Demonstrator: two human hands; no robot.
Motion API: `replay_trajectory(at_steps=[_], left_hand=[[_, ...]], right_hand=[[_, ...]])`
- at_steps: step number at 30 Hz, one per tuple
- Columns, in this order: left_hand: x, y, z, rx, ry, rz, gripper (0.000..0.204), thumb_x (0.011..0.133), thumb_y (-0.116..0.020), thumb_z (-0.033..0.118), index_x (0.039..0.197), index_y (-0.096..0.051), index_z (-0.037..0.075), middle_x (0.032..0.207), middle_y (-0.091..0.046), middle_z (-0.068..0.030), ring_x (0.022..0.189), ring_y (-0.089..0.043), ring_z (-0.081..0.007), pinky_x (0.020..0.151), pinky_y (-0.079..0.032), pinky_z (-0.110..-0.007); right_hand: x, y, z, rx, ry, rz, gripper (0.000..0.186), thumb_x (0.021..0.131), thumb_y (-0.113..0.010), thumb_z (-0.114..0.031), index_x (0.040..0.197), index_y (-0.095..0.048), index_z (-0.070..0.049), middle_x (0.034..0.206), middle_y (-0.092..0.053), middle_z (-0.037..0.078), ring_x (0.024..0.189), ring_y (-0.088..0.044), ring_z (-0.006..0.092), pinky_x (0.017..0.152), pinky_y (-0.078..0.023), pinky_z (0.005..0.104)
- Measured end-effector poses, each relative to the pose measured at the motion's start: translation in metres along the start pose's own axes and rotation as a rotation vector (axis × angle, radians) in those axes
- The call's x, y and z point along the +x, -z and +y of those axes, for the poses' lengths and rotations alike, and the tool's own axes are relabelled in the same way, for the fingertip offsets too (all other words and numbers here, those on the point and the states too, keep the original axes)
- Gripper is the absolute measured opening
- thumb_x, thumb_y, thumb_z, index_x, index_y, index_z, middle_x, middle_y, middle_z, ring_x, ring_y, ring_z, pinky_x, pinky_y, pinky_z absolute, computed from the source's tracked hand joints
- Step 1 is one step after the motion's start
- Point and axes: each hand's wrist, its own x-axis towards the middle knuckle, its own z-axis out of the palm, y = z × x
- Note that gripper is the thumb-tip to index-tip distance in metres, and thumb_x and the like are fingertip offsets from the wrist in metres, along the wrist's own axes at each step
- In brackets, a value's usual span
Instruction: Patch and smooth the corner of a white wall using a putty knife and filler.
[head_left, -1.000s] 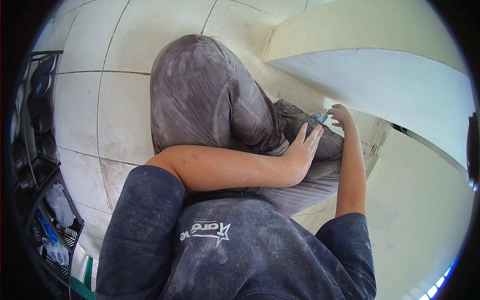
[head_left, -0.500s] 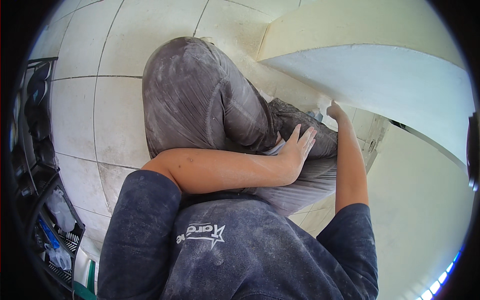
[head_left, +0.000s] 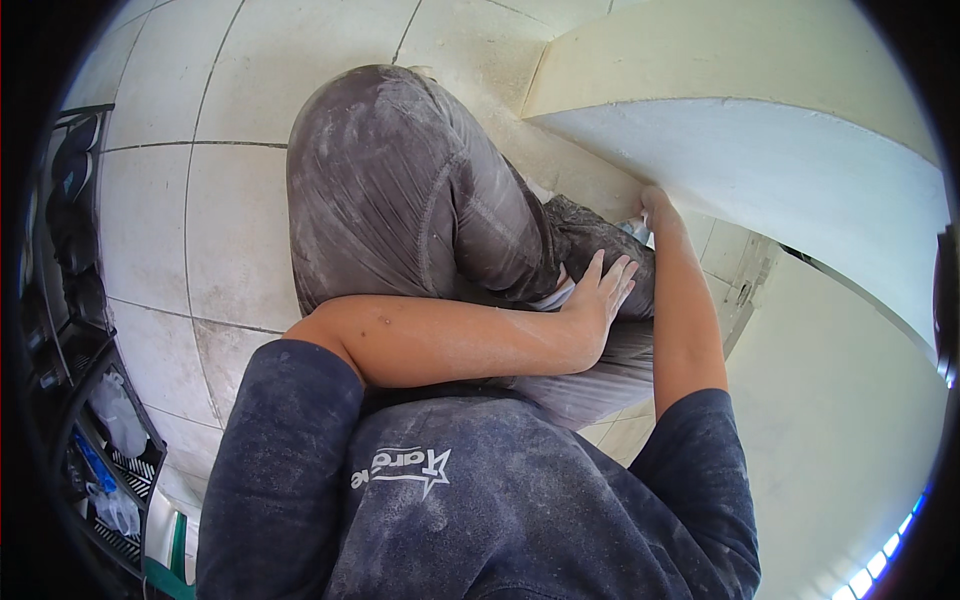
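Observation:
My left arm crosses over my lap, and my left hand (head_left: 600, 297) lies flat on the dusty dark trousers (head_left: 370, 200), fingers spread, holding nothing. White dust coats its fingertips. My right hand (head_left: 655, 207) reaches forward to the lower edge of a pale curved wall (head_left: 760, 145), close to the floor. Its fingers look bent, but they are mostly hidden from above. Whatever they hold is too small and hidden to name. Just left of that hand a bit of something light blue and white (head_left: 634, 230) shows beside my shin.
White floor tiles (head_left: 240, 230) with dark joints and dirty smears spread to the left and ahead. A black rack (head_left: 95, 350) with shoes and plastic bags stands along the left side. A pale panel (head_left: 830, 400) rises close on my right, near my elbow.
My right hand and forearm have shifted slightly left and forward along the foot of the curved wall. My left hand stays on the trouser leg. The view has tilted a little.

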Motion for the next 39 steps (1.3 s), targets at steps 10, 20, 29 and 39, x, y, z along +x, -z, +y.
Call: replay_trajectory(at_steps=[10, 20, 29, 39], left_hand=[[-0.002, 0.007, -0.009, -0.215, -0.049, -0.016, 0.080, 0.082, -0.060, 0.027, 0.143, -0.015, 0.003, 0.149, -0.014, -0.0142, 0.138, -0.015, -0.0270, 0.110, -0.020, -0.046], [-0.008, 0.023, -0.016, -0.338, -0.111, -0.235, 0.064, 0.087, -0.046, 0.027, 0.141, -0.024, 0.001, 0.146, -0.018, -0.0242, 0.136, -0.013, -0.0399, 0.108, -0.015, -0.051], [0.006, -0.012, 0.027, 0.376, 0.172, -0.095, 0.052, 0.092, -0.040, 0.028, 0.141, -0.030, 0.015, 0.145, -0.030, -0.0015, 0.135, -0.025, -0.0221, 0.106, -0.024, -0.042], [-0.001, -0.004, 0.019, -0.530, 0.039, -0.176, 0.049, 0.095, -0.034, 0.033, 0.141, -0.030, 0.017, 0.143, -0.034, -0.0004, 0.133, -0.027, -0.0190, 0.104, -0.027, -0.033]], right_hand=[[-0.025, -0.042, -0.034, -0.335, 0.218, -0.017, 0.036, 0.064, -0.049, 0.001, 0.097, -0.059, 0.006, 0.115, -0.052, 0.028, 0.112, -0.043, 0.0398, 0.089, -0.035, 0.0526], [-0.041, -0.090, -0.078, -0.399, 0.238, -0.059, 0.029, 0.069, -0.058, -0.008, 0.095, -0.063, 0.005, 0.104, -0.059, 0.023, 0.096, -0.054, 0.0387, 0.081, -0.040, 0.0533], [-0.077, -0.138, -0.136, -0.438, 0.435, -0.282, 0.027, 0.071, -0.065, -0.018, 0.092, -0.067, -0.002, 0.098, -0.065, 0.017, 0.087, -0.062, 0.0341, 0.073, -0.047, 0.0509], [-0.187, -0.132, -0.181, -0.190, 0.649, -0.345, 0.029, 0.073, -0.063, -0.021, 0.095, -0.064, -0.003, 0.097, -0.064, 0.016, 0.091, -0.059, 0.0323, 0.079, -0.047, 0.0453]])
